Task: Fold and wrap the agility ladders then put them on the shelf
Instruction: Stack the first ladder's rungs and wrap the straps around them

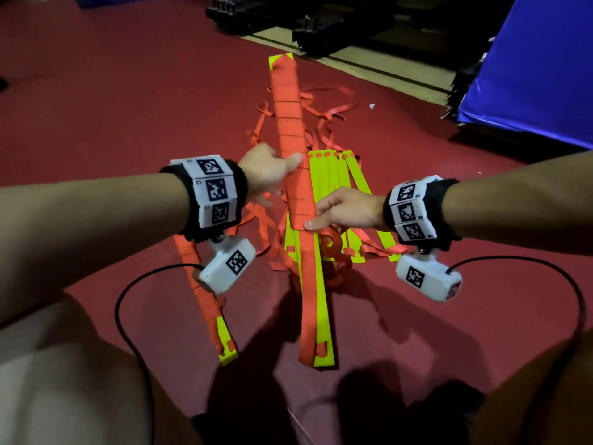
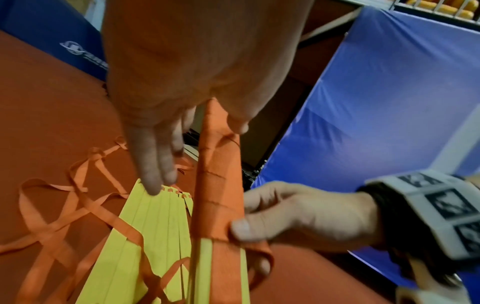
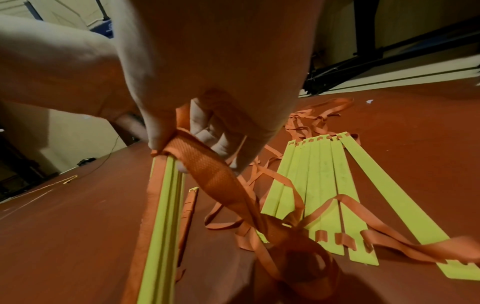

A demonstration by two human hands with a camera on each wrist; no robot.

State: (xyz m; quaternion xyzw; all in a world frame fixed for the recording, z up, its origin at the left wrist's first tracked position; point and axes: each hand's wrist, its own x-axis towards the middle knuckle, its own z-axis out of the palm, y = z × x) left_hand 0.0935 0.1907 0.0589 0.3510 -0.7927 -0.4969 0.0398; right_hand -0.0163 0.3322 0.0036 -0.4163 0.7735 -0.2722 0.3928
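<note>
We note the rung bundle point(image 1: 295, 200) runs lengthwise up-frame; right hand point(image 1: 345, 210) pinches the strap point(image 3: 207, 166) at its unwrapped lower half, left hand point(image 1: 268, 171) clasps the wrapped part above.

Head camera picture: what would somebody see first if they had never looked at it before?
First, the long bundle of yellow rungs wound in orange strap, held up in the middle by the left hand and the right hand. Under it, loose yellow rungs and tangled orange straps lie on the red floor. A bright blue mat stands at the far right.
</note>
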